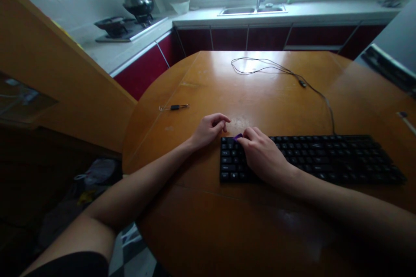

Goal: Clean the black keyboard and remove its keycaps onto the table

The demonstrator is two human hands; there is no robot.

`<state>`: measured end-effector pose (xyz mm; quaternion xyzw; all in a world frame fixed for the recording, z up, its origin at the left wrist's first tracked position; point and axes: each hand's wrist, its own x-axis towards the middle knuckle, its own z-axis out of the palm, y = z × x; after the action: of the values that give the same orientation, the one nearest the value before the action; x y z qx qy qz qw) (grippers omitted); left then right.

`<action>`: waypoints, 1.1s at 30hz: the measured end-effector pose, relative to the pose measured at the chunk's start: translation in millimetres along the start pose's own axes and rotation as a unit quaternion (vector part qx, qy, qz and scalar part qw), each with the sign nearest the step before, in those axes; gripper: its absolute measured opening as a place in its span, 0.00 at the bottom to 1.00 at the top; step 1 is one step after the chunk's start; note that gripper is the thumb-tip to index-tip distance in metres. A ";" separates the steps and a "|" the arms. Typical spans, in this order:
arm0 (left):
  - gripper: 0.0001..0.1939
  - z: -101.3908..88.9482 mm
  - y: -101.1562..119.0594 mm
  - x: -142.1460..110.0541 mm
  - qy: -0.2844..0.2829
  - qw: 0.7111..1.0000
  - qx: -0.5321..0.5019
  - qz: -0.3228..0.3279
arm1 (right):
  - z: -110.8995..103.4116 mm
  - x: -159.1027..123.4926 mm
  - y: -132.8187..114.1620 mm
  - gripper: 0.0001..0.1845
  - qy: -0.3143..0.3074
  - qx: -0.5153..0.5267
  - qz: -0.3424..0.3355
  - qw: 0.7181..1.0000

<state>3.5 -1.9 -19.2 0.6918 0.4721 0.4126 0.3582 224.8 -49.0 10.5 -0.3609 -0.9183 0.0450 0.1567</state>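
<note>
A black keyboard (312, 156) lies on the wooden table, its left end closest to both hands. My right hand (261, 151) rests over the keyboard's left part, its thumb and fingers pinched on a small purple piece (238, 136) at the top row of keys. Most of that piece is hidden, so its kind is unclear. Just off the keyboard's top left corner, my left hand (211, 129) lies on its side on the table, holding nothing, fingers loosely bent and apart. Farther left is a small tool with a black middle and wire ends (174, 107), resembling a wire keycap puller.
The keyboard's cable (320, 93) runs back over the wooden table (208, 78) to a loose loop. A thin white-and-dark stick (406, 121) lies at the right. Beyond are a counter with a sink (238, 10) and a stove holding a wok (138, 5).
</note>
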 end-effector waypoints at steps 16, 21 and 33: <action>0.09 1.0 -3.1 0.0 -0.001 1.000 -0.010 0.001 | -5.8 -8.6 -18.3 0.12 -0.042 -0.064 -0.024 0.997; 0.09 1.3 -2.0 -0.2 -0.001 1.000 -0.008 0.002 | -8.7 -26.5 -45.7 0.08 -0.067 -0.125 -0.106 0.984; 0.08 1.3 -0.6 -0.7 -0.002 1.000 -0.012 -0.002 | 1.2 -4.2 -6.8 0.10 -0.006 -0.008 -0.039 0.999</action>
<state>4.3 -2.6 -20.5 0.6876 0.4672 0.4162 0.3684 222.9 -56.8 9.6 -0.3261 -0.9328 0.0341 0.1498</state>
